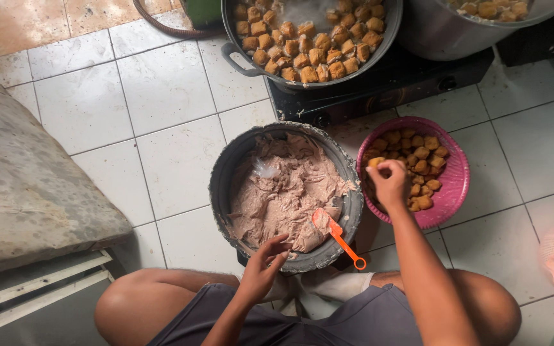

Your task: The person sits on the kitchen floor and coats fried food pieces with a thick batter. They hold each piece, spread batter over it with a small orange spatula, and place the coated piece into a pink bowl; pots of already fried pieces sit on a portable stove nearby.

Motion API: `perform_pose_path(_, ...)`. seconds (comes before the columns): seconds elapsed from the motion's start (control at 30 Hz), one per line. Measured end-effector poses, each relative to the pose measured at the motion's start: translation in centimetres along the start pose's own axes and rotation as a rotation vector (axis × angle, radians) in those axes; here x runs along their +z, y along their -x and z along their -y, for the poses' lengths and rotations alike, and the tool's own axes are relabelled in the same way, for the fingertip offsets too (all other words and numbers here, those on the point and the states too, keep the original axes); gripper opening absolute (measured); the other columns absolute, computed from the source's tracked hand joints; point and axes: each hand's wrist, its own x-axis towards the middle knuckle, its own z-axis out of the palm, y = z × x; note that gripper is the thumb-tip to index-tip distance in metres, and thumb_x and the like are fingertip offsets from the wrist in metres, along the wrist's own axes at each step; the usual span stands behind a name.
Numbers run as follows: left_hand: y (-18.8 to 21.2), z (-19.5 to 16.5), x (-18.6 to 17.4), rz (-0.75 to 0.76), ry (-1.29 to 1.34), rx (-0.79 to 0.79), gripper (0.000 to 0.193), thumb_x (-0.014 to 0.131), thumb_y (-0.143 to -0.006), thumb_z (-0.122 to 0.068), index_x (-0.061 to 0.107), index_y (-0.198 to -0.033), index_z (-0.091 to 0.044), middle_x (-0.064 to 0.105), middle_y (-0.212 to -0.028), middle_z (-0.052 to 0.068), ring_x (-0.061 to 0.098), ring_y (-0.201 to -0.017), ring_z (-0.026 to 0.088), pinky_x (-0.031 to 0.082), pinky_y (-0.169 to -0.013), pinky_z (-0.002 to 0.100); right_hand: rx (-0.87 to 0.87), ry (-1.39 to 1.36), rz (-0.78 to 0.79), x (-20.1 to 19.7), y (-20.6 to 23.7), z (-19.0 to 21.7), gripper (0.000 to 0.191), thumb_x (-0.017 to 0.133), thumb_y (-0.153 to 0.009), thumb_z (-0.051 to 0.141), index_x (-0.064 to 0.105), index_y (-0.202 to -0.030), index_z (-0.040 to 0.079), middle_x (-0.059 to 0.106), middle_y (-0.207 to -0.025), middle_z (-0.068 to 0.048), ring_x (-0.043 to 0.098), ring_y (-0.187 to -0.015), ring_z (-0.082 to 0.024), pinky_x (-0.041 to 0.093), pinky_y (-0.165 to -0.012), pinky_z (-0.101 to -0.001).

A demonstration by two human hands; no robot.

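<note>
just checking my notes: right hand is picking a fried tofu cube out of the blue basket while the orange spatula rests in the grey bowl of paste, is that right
Not quite. The basket is pink, not blue, as the head view shows. The rest holds: the right hand pinches a fried tofu cube over that basket, and the orange spatula rests in the grey bowl of paste.

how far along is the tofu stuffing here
Done: the big pan on the stove already holds many tofu pieces. In hand: the right hand picks one piece from the pink basket; the left hand touches the paste bowl near the orange spatula. Left: plenty of paste and basket tofu remain.
</note>
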Motion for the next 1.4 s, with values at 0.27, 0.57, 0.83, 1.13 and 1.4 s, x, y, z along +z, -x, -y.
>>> perform_pose_path(0.27, -0.7, 2.7, 3.5, -0.011, 0.422, -0.156, 0.043, 0.043, -0.106, -0.035, 0.043, -0.145, -0.017, 0.059, -0.126, -0.003, 0.058, -0.113, 0.011, 0.048, -0.095, 0.029, -0.440, -0.075, 0.539, -0.8, 14.7, 14.6, 0.019, 0.081, -0.081, 0.014, 0.071, -0.095, 0.007, 0.067, -0.117, -0.009, 0.066, -0.110, -0.030, 0.054, -0.090, -0.0388)
perform_pose_path(0.57, -0.7, 10.7, -5.3, -0.632, 0.355, -0.100, 0.030, 0.053, -0.103, -0.029, 0.046, -0.126, -0.011, 0.053, -0.092, 0.004, 0.050, -0.074, 0.014, 0.046, -0.068, 0.029, -0.309, 0.449, 0.654, 0.9, 17.3, 9.1, 0.050, 0.081, -0.075, 0.021, 0.064, -0.120, 0.009, 0.057, -0.126, -0.014, 0.060, -0.118, -0.039, 0.049, -0.090, -0.0503)
perform_pose_path(0.83, -1.0, 8.2, -11.0, -0.786, 0.828, 0.008, 0.029, 0.050, -0.102, -0.023, 0.043, -0.127, -0.010, 0.058, -0.122, 0.013, 0.051, -0.080, 0.013, 0.052, -0.082, 0.034, -0.115, 0.650, 0.851, 0.9, 17.3, 4.6, 0.045, 0.055, -0.093, 0.005, 0.050, -0.137, 0.012, 0.058, -0.116, -0.021, 0.066, -0.100, -0.045, 0.056, -0.081, -0.0558)
perform_pose_path(1.13, -1.0, 7.8, -11.0, -0.747, 0.872, -0.010, 0.024, 0.054, -0.101, -0.023, 0.049, -0.121, -0.011, 0.058, -0.116, 0.008, 0.052, -0.084, 0.013, 0.052, -0.085, 0.035, -0.192, 0.345, 0.935, 6.9, 18.9, 9.8, 0.035, 0.047, -0.098, 0.016, 0.055, -0.131, 0.011, 0.067, -0.117, -0.020, 0.067, -0.093, -0.046, 0.054, -0.079, -0.0558)
perform_pose_path(1.4, -0.4, 9.1, -11.7, -0.813, 0.881, 0.038, 0.018, 0.063, -0.099, -0.023, 0.050, -0.106, -0.013, 0.053, -0.103, 0.003, 0.053, -0.081, 0.013, 0.051, -0.086, 0.036, -0.214, 0.143, 1.121, 15.8, 19.5, 10.8, 0.037, 0.053, -0.099, 0.017, 0.061, -0.135, 0.014, 0.070, -0.106, -0.019, 0.067, -0.095, -0.043, 0.053, -0.080, -0.0530)
